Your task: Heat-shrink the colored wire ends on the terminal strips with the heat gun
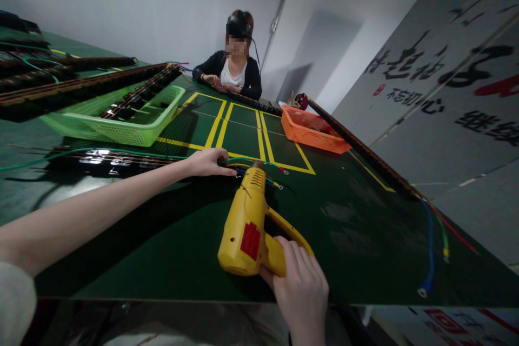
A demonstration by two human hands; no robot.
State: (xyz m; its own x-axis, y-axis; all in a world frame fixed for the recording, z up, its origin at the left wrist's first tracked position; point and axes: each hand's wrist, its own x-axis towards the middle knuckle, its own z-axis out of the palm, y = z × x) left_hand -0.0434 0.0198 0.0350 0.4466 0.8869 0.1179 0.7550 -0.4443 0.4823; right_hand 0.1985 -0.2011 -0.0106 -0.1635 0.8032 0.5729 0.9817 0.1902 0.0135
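My right hand [302,281] is wrapped round the handle of a yellow heat gun [245,216]. The gun's metal nozzle [258,164] points away from me, at a bundle of coloured wires. My left hand [208,162] is closed on these wires [243,164] where they leave a long dark strip [121,163] lying across the table. Its curled fingers are partly hidden behind the hand. Past the nozzle the wires spread out, and ring terminals [279,186] show at their ends, one with a yellow sleeve and one with a red.
A green basket [133,134] on the left carries more long strips [89,84]. An orange basket [316,138] stands at the right, with another strip [365,157] slanting from it and loose wires [432,248] hanging. A co-worker [235,65] sits across the green table [344,265].
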